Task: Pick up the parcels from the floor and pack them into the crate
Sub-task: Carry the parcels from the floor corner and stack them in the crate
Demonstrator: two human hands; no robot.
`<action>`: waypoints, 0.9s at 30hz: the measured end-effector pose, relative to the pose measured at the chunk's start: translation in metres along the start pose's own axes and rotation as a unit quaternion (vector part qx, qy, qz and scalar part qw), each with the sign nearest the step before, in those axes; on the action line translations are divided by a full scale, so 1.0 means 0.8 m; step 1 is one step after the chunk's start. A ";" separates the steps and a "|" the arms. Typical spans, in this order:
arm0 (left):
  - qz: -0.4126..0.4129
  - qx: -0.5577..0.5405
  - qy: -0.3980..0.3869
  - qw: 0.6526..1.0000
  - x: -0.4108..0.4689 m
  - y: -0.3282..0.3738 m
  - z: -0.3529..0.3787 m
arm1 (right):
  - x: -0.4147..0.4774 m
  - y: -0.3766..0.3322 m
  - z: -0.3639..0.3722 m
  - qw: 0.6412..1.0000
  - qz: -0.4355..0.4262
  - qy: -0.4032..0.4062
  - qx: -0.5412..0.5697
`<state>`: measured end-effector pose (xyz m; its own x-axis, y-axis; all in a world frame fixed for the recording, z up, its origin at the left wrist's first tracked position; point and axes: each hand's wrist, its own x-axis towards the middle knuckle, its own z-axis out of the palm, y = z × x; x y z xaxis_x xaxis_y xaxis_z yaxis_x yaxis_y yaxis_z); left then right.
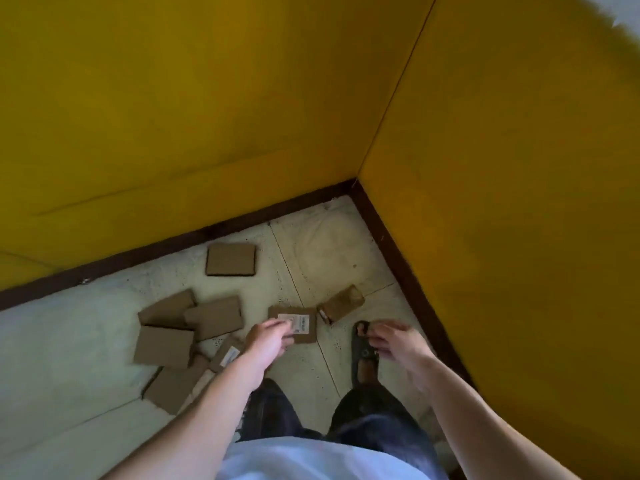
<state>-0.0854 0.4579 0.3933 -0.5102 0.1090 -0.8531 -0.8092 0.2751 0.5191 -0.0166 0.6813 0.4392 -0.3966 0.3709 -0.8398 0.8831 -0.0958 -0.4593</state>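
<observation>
Several brown cardboard parcels lie on the pale floor. A labelled parcel lies flat just ahead of my feet. My left hand reaches down to its left edge, fingertips over the white label; blur hides whether the fingers grip it. My right hand hangs apart to the right, above my sandalled foot, fingers loosely spread and holding nothing. Another parcel lies tilted to the right of the labelled one. One parcel sits alone near the wall. A loose pile of parcels lies to the left. No crate is in view.
Yellow walls with a dark skirting board meet in a corner ahead to the right. My right foot in a dark sandal stands near the right wall. My dark trouser legs fill the lower middle.
</observation>
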 end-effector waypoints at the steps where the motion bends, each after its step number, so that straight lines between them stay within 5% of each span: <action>1: -0.018 -0.019 0.014 1.000 0.010 -0.002 0.019 | 0.026 -0.002 -0.019 1.000 0.015 -0.022 -0.010; 14: -0.136 -0.115 0.115 0.977 0.068 0.009 0.183 | 0.246 -0.028 -0.120 0.975 0.069 -0.104 -0.182; 22: -0.196 -0.131 0.074 0.969 0.269 -0.038 0.216 | 0.419 0.017 -0.071 0.965 0.048 -0.100 -0.238; 27: -0.199 -0.030 0.040 0.979 0.408 -0.107 0.230 | 0.538 0.078 -0.026 0.948 0.033 -0.073 -0.308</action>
<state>-0.1288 0.6454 0.0610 -0.1702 -0.0704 -0.9829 -0.9630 0.2233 0.1508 -0.1269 0.8542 0.0548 -0.3265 0.2475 -0.9122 0.8685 0.4594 -0.1861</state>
